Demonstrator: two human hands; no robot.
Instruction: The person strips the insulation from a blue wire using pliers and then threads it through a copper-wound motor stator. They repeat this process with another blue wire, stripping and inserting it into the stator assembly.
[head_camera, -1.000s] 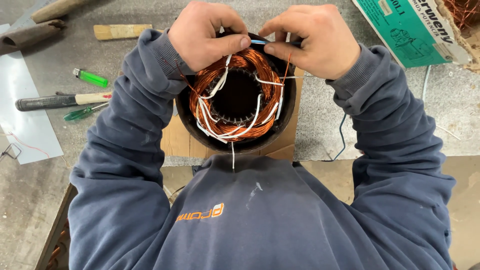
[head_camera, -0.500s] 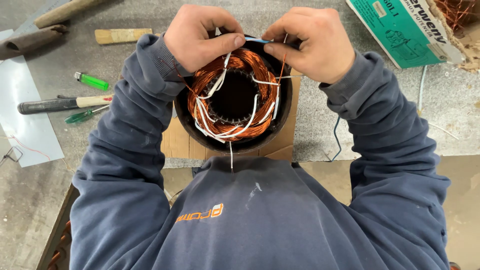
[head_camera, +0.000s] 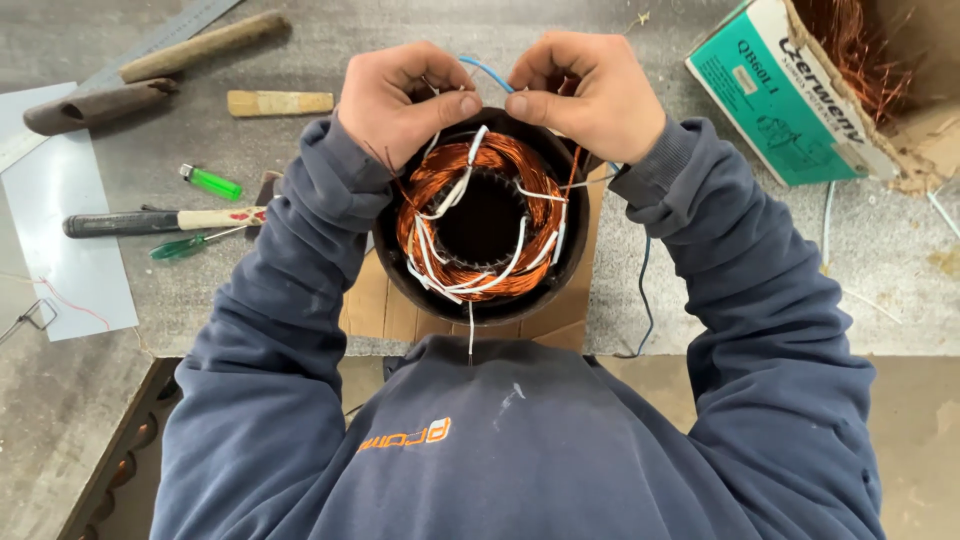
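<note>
both hands at far rim of the motor stator (head_camera: 482, 215), which sits on cardboard (head_camera: 385, 305) on the worktop (head_camera: 700, 250), right against the person's chest. left hand (head_camera: 400, 100) grip clenched, pinching white-sleeved leads by the copper winding (head_camera: 440, 180). right hand (head_camera: 590, 95) grip clenched on thin blue wire (head_camera: 488, 72) running between the two hands. step in hand looks like dressing or tying lead wires onto the coil end. next move likely needs fine fingertip pull, keeping tension, not nicking the copper. green lighter (head_camera: 210, 182), screwdriver (head_camera: 150, 222), green box (head_camera: 780, 95) lie apart, untouched.
</note>
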